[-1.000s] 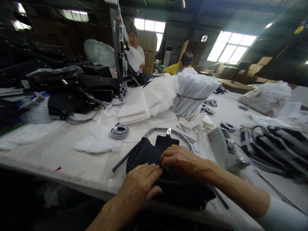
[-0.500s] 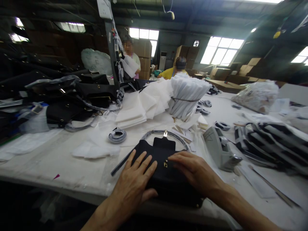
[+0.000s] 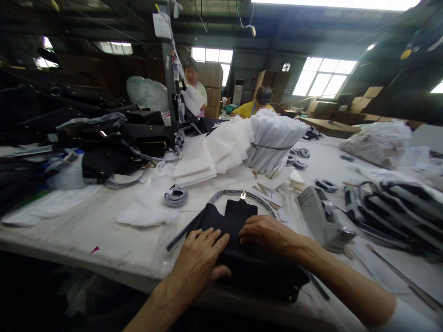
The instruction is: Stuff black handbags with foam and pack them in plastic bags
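A black handbag (image 3: 256,272) lies on the table in front of me. Its flap tab (image 3: 241,214) points away from me, tipped by a gold metal plate (image 3: 243,195). Behind the bag curves a handle in clear wrapping (image 3: 221,194). My left hand (image 3: 204,251) rests flat on the bag's left side, fingers stretched out. With bent fingers, my right hand (image 3: 265,233) pinches the small gold clasp (image 3: 241,240) on the bag's front, covering most of it.
A coiled wrapped strap (image 3: 176,196) sits behind my left hand. Farther back are white sheets (image 3: 200,159) and a tied white bundle (image 3: 272,143). A grey tape dispenser (image 3: 320,216) stands on the right, black bags (image 3: 104,161) pile up on the left. Two people are beyond the table.
My right fingers have closed over the gold clasp, which showed openly before. My left hand has slid slightly toward me on the bag. The view has shifted a little.
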`<state>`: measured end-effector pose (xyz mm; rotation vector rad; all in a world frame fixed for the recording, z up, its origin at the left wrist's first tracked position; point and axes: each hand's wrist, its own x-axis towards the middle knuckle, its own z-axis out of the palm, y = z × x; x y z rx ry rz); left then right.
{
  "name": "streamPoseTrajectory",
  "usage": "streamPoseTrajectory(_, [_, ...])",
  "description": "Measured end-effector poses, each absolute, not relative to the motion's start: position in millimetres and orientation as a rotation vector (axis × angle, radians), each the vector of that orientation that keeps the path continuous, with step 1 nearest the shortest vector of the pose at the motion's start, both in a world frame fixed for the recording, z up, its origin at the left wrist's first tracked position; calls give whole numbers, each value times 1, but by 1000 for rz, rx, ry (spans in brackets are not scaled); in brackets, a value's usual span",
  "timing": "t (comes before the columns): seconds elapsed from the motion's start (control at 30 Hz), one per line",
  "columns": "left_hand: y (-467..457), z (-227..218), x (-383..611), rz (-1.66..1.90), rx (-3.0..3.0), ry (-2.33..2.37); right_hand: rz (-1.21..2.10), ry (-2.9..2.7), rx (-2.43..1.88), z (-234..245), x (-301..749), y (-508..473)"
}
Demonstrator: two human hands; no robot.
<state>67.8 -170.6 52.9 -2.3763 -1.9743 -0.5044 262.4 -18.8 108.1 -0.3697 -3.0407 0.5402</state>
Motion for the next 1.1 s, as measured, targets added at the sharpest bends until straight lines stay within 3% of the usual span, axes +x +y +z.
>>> streamPoseTrajectory(0.27, [-170,51,77,-550,-2354,-1976,301,-2900,-909,76,310,-66])
streamPoseTrajectory(0.43, [-174,55,84,-470,-2423,-2027,424,-3028,-873,65,302,-73])
streamPoseTrajectory(0.6, [-177,67,67,-251,-2452,-2034,594,-3071,-588,95,273,-73])
streamPoseTrajectory(0.77, [-176,76,38,-317,-2619,-1876,584,-3132,-586,111,266,-64])
streamPoseTrajectory(0.93, [-172,29,40,-144,-2557,-1789,313,-3159,-525,73,288,-60])
streamPoseTrajectory(1.1, [-173,-37,60,-565,-1985,-1449,-292,-2731,-196,10,304,-60])
